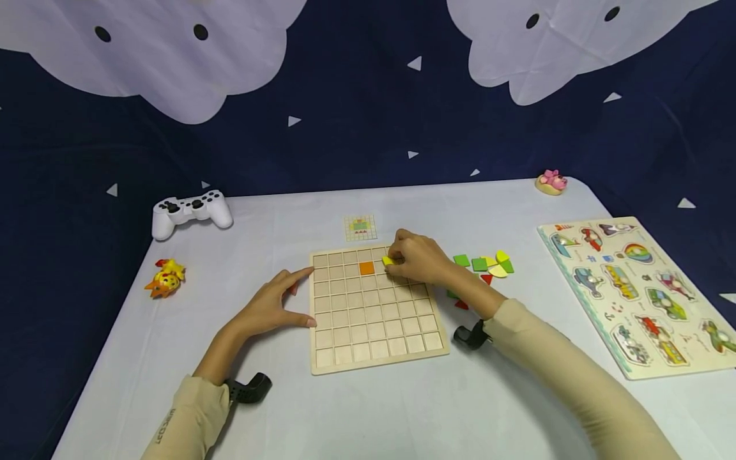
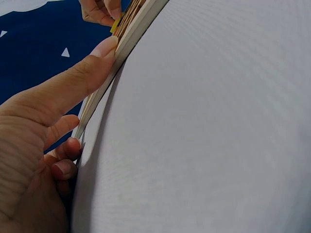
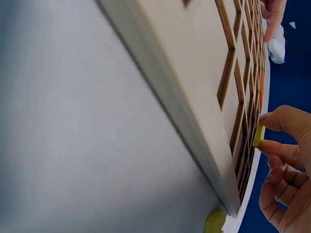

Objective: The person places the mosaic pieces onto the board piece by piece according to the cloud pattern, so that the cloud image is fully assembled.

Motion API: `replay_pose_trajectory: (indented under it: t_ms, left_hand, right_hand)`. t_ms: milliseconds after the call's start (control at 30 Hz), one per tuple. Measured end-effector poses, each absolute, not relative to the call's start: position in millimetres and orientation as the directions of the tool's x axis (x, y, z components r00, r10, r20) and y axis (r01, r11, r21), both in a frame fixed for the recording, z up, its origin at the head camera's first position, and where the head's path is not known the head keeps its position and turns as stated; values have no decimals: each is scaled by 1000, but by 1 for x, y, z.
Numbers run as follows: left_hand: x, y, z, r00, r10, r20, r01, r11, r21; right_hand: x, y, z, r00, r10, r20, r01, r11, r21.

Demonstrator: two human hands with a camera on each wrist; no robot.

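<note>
Hands working at a square wooden grid board [image 1: 376,332] lying near the centre of a white table [image 1: 402,409]. The right hand [image 1: 416,259] is pinching a small yellow square tile [image 1: 388,260] between thumb and fingertips [image 3: 277,145], holding it over a cell in the board's top rows, toward one o'clock from the board's middle; whether the tile is already touching the wood cannot be told. An orange square tile [image 1: 367,268] is sitting in a cell just beside the yellow one, at nine o'clock of it. The left hand [image 1: 270,306] is lying flat on the table with fingers straight and spread, gripping nothing, its fingertips [image 2: 104,47] pressing against the board's left edge at nine o'clock. A loose cluster of green, yellow and red flat pieces [image 1: 485,265] is lying at three o'clock of the board, near the right forearm. A small printed pattern card [image 1: 360,227] is resting at twelve o'clock of the board. A white game controller [image 1: 191,212] is sitting at ten o'clock, and a yellow-and-orange toy figure [image 1: 165,278] at nine o'clock, well apart from the board. A colourful vehicle peg puzzle [image 1: 635,291] is lying at three o'clock by the table's right edge, with a small pink toy [image 1: 552,181] at one o'clock.
</note>
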State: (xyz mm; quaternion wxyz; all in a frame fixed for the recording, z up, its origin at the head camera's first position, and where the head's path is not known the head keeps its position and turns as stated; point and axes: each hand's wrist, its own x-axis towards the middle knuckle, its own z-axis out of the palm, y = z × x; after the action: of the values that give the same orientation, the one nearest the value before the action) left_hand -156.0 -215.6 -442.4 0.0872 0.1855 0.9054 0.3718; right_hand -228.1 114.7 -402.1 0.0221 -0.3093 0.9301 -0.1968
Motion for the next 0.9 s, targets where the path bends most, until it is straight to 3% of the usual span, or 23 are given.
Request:
replay_pose_trajectory:
  t_ms: [400, 900]
  left_hand:
    - [-156, -214, -442, -916, 401, -18, 272, 652, 708]
    - [-155, -215, -441, -917, 399, -16, 272, 653, 706]
  right_hand:
    - [-225, 108, -403, -802, -590, 95, -576, 721, -384]
    - [-224, 95, -401, -850, -525, 30, -472, 735, -486]
